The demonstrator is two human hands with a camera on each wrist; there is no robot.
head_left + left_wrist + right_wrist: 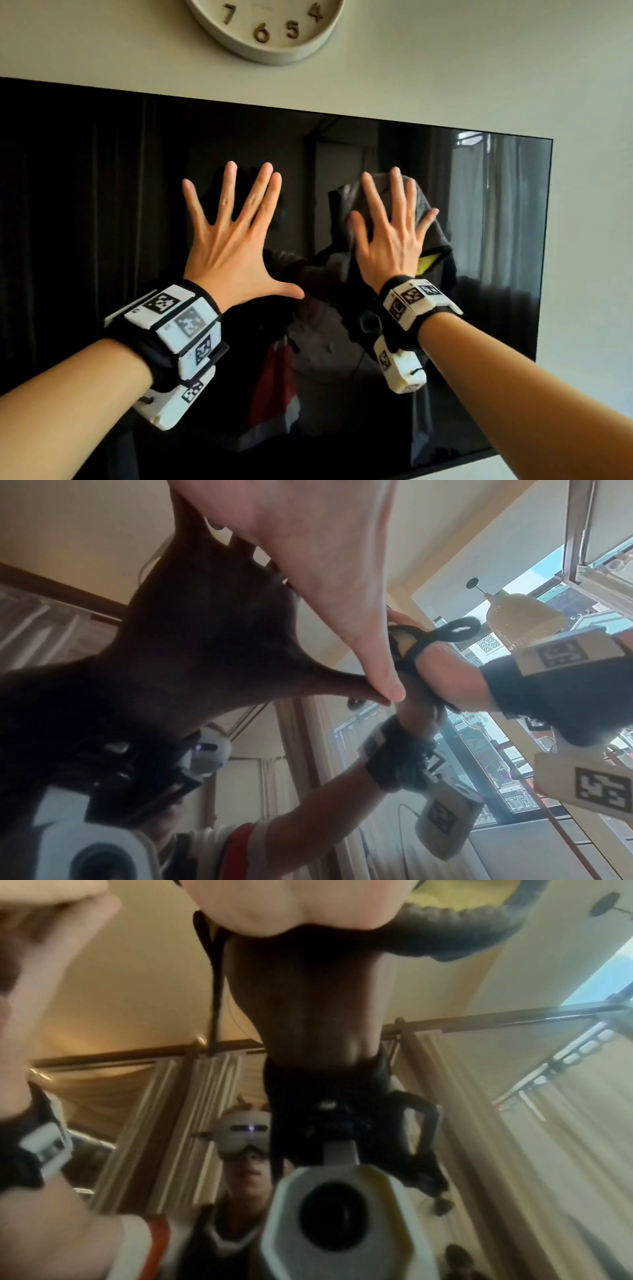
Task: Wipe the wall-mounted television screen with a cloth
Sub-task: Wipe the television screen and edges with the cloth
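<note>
We press the grey cloth flat against the television screen with our right hand, fingers spread straight, below the wall clock. Our left hand lies splayed on the glass beside it, holding nothing.

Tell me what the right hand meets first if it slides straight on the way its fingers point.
Likely only bare television screen up to its top edge, then wall; the right hand already presses the cloth there.

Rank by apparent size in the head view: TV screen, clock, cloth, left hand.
1. TV screen
2. left hand, though nearer the camera
3. cloth, partly hidden under the right hand
Clock is cropped, so unranked.
</note>
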